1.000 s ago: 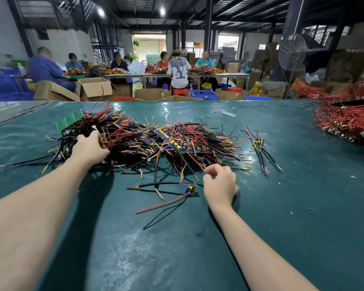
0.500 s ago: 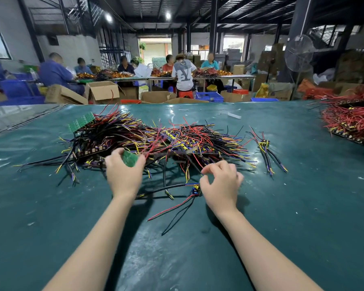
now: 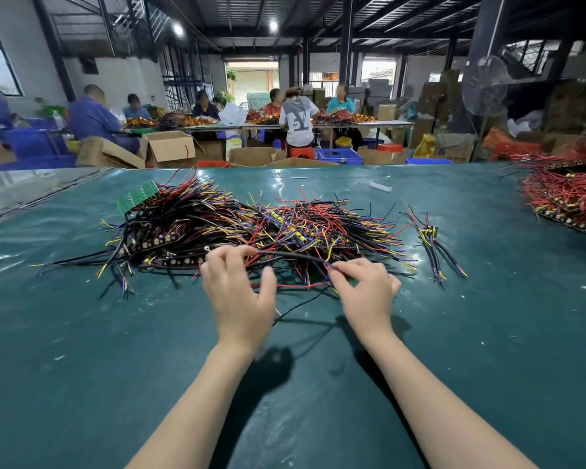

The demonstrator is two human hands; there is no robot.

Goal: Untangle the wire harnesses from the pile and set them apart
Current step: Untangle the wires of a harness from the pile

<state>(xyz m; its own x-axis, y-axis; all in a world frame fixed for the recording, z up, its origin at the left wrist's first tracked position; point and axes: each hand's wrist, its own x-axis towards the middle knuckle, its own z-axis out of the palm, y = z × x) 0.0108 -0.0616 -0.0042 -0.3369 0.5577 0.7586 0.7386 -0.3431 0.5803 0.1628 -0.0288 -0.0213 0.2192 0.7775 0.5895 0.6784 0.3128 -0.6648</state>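
Note:
A wide pile of tangled wire harnesses (image 3: 251, 225), black, red, yellow and purple, lies across the green table (image 3: 115, 367). At its near edge one harness with a black sleeve (image 3: 291, 255) is stretched between my hands. My left hand (image 3: 241, 292) pinches its left end with thumb and forefinger. My right hand (image 3: 366, 292) pinches its right end, where purple and red wires fan out. Loose red and black wires of it hang below, between the hands. A small separate bunch of harnesses (image 3: 433, 245) lies apart to the right of the pile.
A green circuit board (image 3: 137, 196) rests on the pile's far left. A heap of red wires on boards (image 3: 565, 198) fills the table's right edge. Beyond the table's far edge stand cardboard boxes (image 3: 170, 148), blue crates and seated people at another table.
My left hand moved right from the pile's left side to the near middle and took hold of the black-sleeved harness. Both hands now hold it lifted off the table.

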